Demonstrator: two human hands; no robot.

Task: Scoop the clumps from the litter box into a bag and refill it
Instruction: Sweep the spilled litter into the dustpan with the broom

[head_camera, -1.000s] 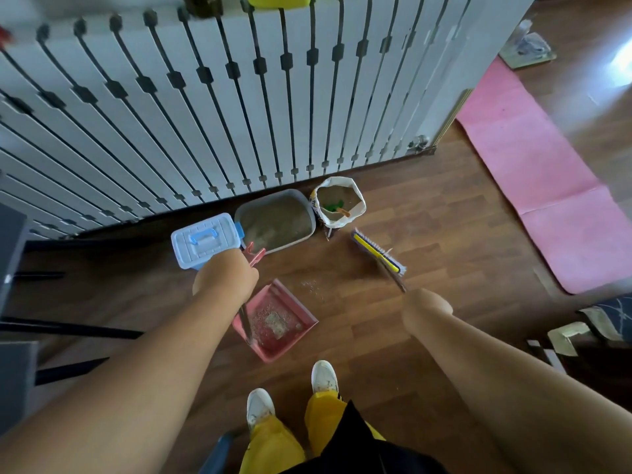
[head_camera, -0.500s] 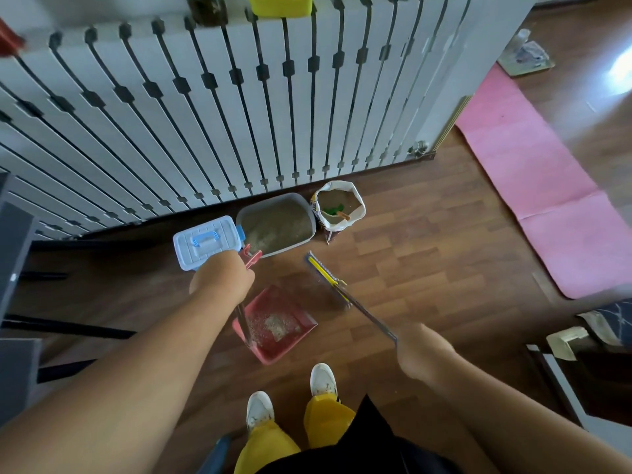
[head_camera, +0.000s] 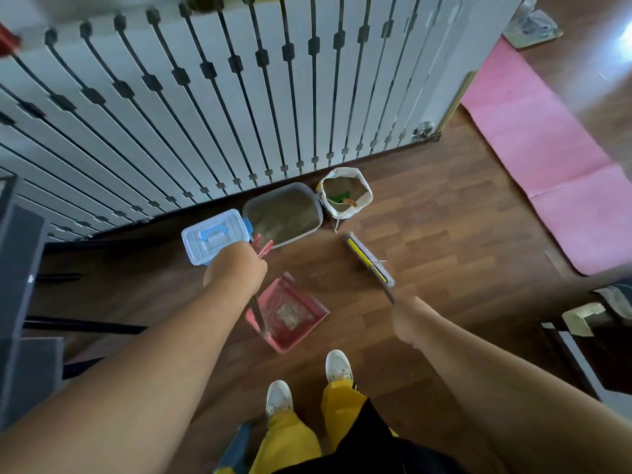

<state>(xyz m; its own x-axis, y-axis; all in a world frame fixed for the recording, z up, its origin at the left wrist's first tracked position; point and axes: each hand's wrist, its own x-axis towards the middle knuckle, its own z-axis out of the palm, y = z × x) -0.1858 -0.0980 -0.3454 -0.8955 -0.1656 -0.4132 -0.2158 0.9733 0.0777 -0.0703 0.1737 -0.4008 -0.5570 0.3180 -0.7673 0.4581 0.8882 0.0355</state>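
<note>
A brown wooden floor (head_camera: 427,241) carries everything. Against the white railing at its far edge sit a lidded white box (head_camera: 213,236), a grey litter tray (head_camera: 284,213) and an open bag (head_camera: 345,196) in a row. A red dustpan (head_camera: 290,314) rests nearer, and a pink mat (head_camera: 547,159) lies along the right side.

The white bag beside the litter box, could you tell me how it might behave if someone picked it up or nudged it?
The bag looks soft-walled, so it would likely sag when lifted. It is filled with litter nearly to its rolled rim, so probably heavy. Its top is open, so a hard nudge might tip it and spill.
</note>
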